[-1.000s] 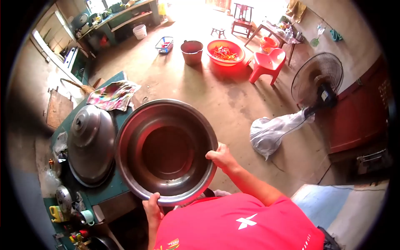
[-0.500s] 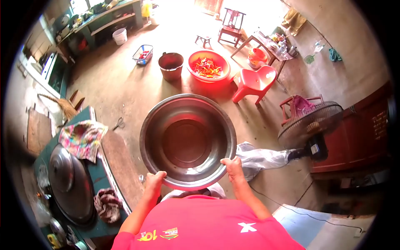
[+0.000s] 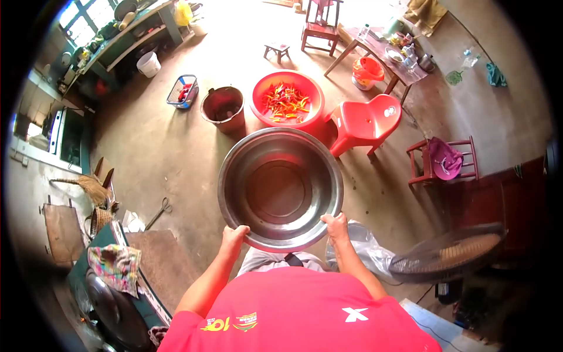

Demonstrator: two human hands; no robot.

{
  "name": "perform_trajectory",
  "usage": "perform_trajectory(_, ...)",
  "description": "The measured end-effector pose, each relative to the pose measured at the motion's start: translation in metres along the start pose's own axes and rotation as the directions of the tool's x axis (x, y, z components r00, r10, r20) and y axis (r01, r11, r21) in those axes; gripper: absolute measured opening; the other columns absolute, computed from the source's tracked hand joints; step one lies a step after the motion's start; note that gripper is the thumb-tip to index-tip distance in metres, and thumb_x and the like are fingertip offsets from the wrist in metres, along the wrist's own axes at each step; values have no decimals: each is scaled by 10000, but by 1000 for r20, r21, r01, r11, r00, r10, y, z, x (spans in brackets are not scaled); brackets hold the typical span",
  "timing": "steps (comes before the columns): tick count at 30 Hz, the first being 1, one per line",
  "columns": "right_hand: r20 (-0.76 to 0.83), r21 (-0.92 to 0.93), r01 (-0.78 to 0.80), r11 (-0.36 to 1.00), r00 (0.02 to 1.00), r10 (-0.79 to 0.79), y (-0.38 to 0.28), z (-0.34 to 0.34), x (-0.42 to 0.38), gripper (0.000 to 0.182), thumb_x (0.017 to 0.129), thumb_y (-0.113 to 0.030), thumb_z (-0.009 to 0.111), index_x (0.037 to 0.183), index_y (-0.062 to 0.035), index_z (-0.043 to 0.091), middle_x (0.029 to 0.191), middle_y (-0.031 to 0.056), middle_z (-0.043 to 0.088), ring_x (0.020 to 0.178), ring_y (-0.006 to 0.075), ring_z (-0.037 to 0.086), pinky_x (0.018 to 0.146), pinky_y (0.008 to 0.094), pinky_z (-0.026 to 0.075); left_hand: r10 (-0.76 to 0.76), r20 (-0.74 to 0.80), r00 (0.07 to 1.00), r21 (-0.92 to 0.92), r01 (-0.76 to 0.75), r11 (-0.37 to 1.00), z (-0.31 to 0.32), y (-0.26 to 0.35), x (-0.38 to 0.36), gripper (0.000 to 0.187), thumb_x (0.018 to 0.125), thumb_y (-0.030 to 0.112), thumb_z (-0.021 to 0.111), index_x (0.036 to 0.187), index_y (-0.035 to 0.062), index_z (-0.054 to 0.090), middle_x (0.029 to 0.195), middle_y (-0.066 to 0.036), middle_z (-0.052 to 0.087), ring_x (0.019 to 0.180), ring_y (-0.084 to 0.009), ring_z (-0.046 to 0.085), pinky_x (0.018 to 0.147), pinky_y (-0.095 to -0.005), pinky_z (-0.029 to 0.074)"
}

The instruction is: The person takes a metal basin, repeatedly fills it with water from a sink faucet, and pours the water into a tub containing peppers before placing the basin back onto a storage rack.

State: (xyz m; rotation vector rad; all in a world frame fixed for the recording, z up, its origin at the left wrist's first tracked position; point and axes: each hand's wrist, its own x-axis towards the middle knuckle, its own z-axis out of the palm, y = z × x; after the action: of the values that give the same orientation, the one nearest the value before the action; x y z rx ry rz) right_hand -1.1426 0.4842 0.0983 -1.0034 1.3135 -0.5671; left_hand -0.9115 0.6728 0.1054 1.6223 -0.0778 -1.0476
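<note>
A wide metal basin (image 3: 278, 193) is held out in front of my body, its inside facing up, with nothing visible in it. My left hand (image 3: 235, 236) grips its near rim on the left, thumb over the edge. On the near right side of the rim, my right hand (image 3: 335, 226) has the same kind of hold. Most fingers of both hands are hidden under the basin. Just beyond the basin stands a red tub (image 3: 316, 97) holding red and orange chili peppers (image 3: 284, 101). A dark bucket (image 3: 223, 111) is to the tub's left.
A red plastic chair (image 3: 363, 126) stands right of the tub. Further left is a small basket (image 3: 182, 92). A standing fan (image 3: 448, 253) and plastic sheeting (image 3: 366, 249) are at near right. A green counter (image 3: 138, 299) with a large lid runs along the near left.
I have moved forward with the basin, nearer to the tub and bucket. The fan and the left counter now sit lower in view. Both hands keep their hold on the rim.
</note>
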Motion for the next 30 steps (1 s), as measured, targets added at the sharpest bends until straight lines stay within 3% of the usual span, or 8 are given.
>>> perform_trajectory(7,-80,56,-86,995,993,90,-4,26,102,81,630,-73,561,704,-39,569,637,1,538,562,125,507,530,277,405,-65,97,993,133,52,990,36,31,128,305,649,163,561,886,-28,574,763,-54,583,718,-138,533,654,-276,435)
perform_trajectory(11,-148,134,-106,985,981,126,-4,56,163,117,621,-47,572,738,-42,567,668,9,548,586,138,521,565,280,422,-30,92,995,162,15,987,51,50,192,334,635,161,562,909,-31,557,802,-61,588,747,-153,540,688,-287,439)
perform_trajectory(15,-147,220,-219,951,956,254,24,67,225,178,622,-25,574,799,-28,565,690,22,554,611,155,536,602,294,439,-82,115,990,258,50,965,66,56,262,294,661,149,557,902,-17,557,782,-32,570,723,-135,520,654,-278,426)
perform_trajectory(17,-155,240,-239,941,947,280,38,75,256,192,620,-21,573,812,-25,565,698,23,557,614,156,537,606,297,441,-80,40,996,342,61,938,76,61,290,289,658,147,557,894,-20,559,779,-33,569,713,-137,521,648,-283,428)
perform_trajectory(24,-143,230,-302,925,930,339,61,100,350,190,614,-11,579,804,0,576,713,42,578,637,166,557,616,299,446,-222,4,975,314,209,926,85,15,383,337,637,165,558,909,-33,557,774,-79,590,711,-151,532,653,-286,439)
perform_trajectory(26,-113,192,-359,913,916,384,74,98,376,197,613,-11,579,809,6,579,717,45,582,643,169,560,616,299,446,-265,-51,963,317,267,910,90,1,406,268,661,148,555,866,-24,567,752,-72,581,660,-169,551,562,-298,450)
perform_trajectory(30,-91,168,-403,900,902,421,81,106,415,207,610,-23,584,815,10,589,716,44,589,641,156,562,608,285,440,-320,-59,946,287,323,902,99,-12,434,240,662,151,553,839,-11,570,711,-63,571,597,-169,544,501,-299,435)
